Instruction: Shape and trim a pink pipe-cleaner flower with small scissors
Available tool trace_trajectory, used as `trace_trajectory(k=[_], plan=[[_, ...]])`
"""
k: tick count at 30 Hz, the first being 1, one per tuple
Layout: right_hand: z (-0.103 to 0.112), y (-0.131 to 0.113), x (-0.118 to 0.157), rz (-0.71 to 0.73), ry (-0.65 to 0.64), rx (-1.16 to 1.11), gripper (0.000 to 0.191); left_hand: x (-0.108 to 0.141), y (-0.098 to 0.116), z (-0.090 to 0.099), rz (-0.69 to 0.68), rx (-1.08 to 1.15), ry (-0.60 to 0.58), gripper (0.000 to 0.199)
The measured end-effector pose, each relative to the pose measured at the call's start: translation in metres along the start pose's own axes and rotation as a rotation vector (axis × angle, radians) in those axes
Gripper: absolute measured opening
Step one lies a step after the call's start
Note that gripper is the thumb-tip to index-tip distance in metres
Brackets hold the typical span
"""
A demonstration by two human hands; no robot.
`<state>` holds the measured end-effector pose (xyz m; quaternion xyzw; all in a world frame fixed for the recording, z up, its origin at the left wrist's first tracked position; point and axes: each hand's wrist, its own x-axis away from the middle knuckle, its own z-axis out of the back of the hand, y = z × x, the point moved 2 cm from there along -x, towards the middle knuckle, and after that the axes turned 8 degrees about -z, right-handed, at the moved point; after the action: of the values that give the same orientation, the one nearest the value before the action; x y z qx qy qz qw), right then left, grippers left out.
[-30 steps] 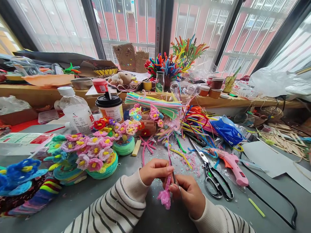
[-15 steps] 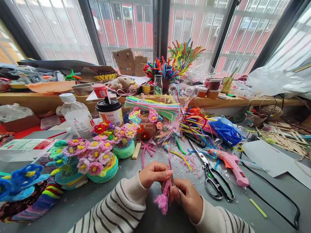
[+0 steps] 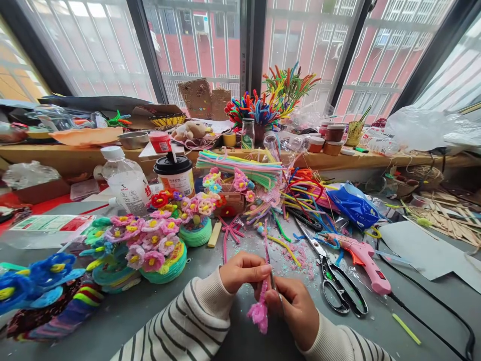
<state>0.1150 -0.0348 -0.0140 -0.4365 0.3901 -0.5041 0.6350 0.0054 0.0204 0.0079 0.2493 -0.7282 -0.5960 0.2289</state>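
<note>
My left hand pinches a fuzzy pink pipe cleaner between thumb and fingers. Its thin tip points up past the fingertips, and a pink fluffy flower-like clump hangs at the lower end. Closed around slim metal scissors, my right hand sits close beside it. The blades lie against the pipe cleaner near my left thumb; the fingers partly hide the handles. Pink fuzz trimmings are scattered on the grey table beyond my hands.
Large black-handled scissors and a pink glue gun with its cord lie on the right. Pipe-cleaner flower pots stand on the left, near a plastic bottle and a lidded cup. Bundled pipe cleaners lie behind.
The whole view has shifted slightly, so everything appears a little farther right. Both hands keep their grips, with the scissors still against the pink pipe cleaner.
</note>
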Motion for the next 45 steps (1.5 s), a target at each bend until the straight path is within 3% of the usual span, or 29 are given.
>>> trace_trajectory(k=[5, 13, 21, 33, 41, 45], plan=[[0.0021, 0.0011, -0.0012, 0.002, 0.029, 0.016, 0.047, -0.0014, -0.0012, 0.0016, -0.019, -0.014, 0.004, 0.033], [0.0003, 0.0009, -0.0014, 0.052, -0.094, -0.081, 0.051, -0.0008, -0.0011, -0.0004, -0.007, -0.022, -0.055, 0.032], [0.0017, 0.0028, -0.0036, 0.022, -0.040, -0.032, 0.049, -0.0014, -0.0040, 0.0018, 0.008, -0.034, 0.008, 0.033], [0.0004, 0.0008, -0.0025, 0.071, -0.095, -0.115, 0.052, 0.0003, -0.0020, -0.0014, 0.050, -0.010, -0.065, 0.030], [0.0033, 0.0006, -0.0027, -0.012, -0.056, -0.074, 0.048, -0.0007, -0.0035, 0.0001, 0.057, 0.006, -0.041, 0.031], [0.0017, 0.0002, -0.0034, 0.037, -0.086, -0.118, 0.052, -0.0003, -0.0031, -0.0012, 0.057, 0.019, -0.053, 0.031]])
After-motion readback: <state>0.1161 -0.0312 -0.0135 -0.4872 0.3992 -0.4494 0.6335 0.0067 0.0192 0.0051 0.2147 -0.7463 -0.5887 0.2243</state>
